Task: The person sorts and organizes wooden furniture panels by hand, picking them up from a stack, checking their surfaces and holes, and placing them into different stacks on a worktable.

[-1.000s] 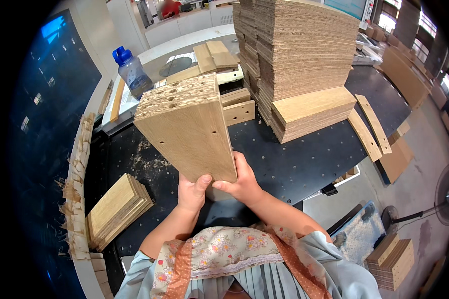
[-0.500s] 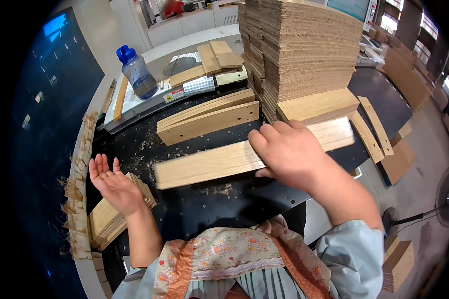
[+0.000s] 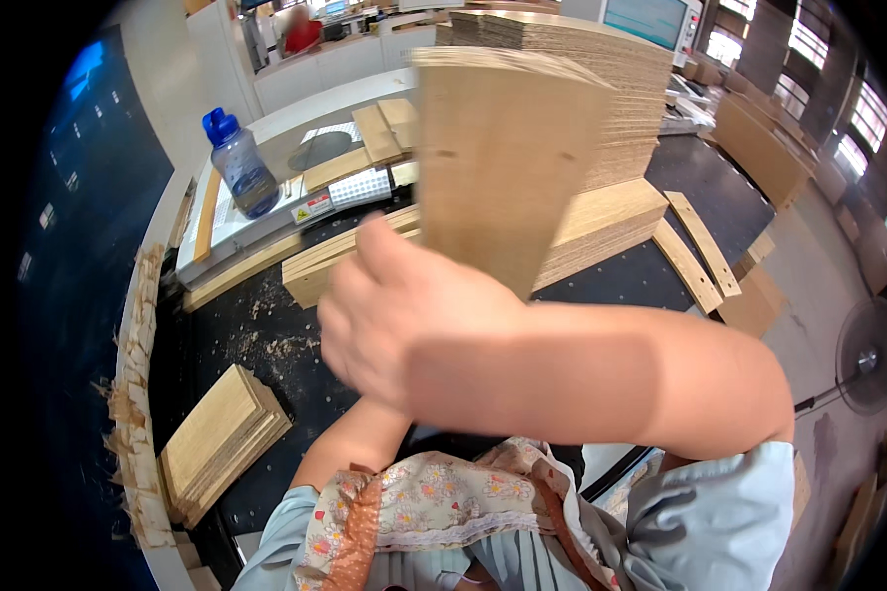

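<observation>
A light wooden board (image 3: 503, 167) stands raised on end, with small marks across its face. Its lower end disappears behind my right hand (image 3: 394, 305), which is blurred with its back toward me and its fingers curled to the left. My right forearm reaches across from the right. From the lower left comes my left forearm (image 3: 350, 443), its hand hidden behind the right one, so I cannot tell which hand bears the board. At the left lies a short stack of wooden boards (image 3: 222, 438). Behind my right hand are more wooden boards (image 3: 310, 271) on the black table (image 3: 237, 340).
A tall stack of boards (image 3: 621, 108) stands at the back, with a lower stack (image 3: 601, 227) before it. Two curved strips (image 3: 700, 251) lie at the right. A blue-capped bottle (image 3: 243, 167) stands on the grey machine top. A fan (image 3: 867, 357) is at far right.
The board has swung from lying crosswise to upright. My right hand has moved left, across my body. My left hand has left the short stack and gone out of sight behind the right.
</observation>
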Motion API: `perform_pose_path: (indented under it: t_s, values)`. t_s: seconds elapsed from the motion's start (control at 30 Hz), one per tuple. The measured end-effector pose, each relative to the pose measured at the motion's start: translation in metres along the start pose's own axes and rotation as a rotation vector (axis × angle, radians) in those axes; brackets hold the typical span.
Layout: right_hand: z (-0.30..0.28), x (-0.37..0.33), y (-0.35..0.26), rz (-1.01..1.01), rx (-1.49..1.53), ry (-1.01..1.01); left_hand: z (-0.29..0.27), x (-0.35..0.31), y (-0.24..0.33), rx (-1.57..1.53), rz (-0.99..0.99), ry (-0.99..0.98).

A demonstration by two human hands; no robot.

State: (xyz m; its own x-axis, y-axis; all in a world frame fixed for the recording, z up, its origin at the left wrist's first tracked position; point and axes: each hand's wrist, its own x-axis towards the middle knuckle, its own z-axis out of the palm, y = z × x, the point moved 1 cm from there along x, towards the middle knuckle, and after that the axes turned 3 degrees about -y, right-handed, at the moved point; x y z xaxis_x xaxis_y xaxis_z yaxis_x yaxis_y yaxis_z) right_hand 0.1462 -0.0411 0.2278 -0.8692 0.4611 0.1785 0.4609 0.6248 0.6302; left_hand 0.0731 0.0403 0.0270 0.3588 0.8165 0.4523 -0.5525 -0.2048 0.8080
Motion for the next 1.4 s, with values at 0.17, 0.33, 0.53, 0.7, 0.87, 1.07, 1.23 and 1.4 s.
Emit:
perform_pose_path:
  t_s: [0.17,0.33,0.53,0.7,0.87,1.07,1.23,1.4]
  values:
    - [0.044,-0.095,-0.009,0.394,0.697,0.273,-0.023,0.010,-0.009,-0.024,-0.039,-0.037]
    - [0.190,-0.132,-0.054,1.050,1.338,0.747,-0.017,-0.009,-0.049,0.022,-0.091,0.016]
    - [0.219,-0.096,-0.085,0.952,1.812,1.029,0.006,0.003,-0.032,0.081,-0.054,-0.047]
    - [0.199,-0.096,-0.078,1.037,1.726,0.950,-0.004,0.002,-0.035,0.159,-0.106,-0.066]
    - [0.234,-0.101,-0.102,1.088,1.566,0.904,-0.003,-0.006,-0.043,0.146,-0.103,-0.036]
    - [0.251,-0.103,-0.105,1.101,1.515,0.897,-0.006,-0.006,-0.035,0.153,-0.228,-0.068]
    - [0.236,-0.092,-0.093,1.063,1.622,0.933,0.004,0.004,-0.014,0.122,-0.143,-0.036]
    - [0.230,-0.084,-0.068,0.870,1.444,0.843,0.000,0.008,0.019,0.468,0.035,-0.034]
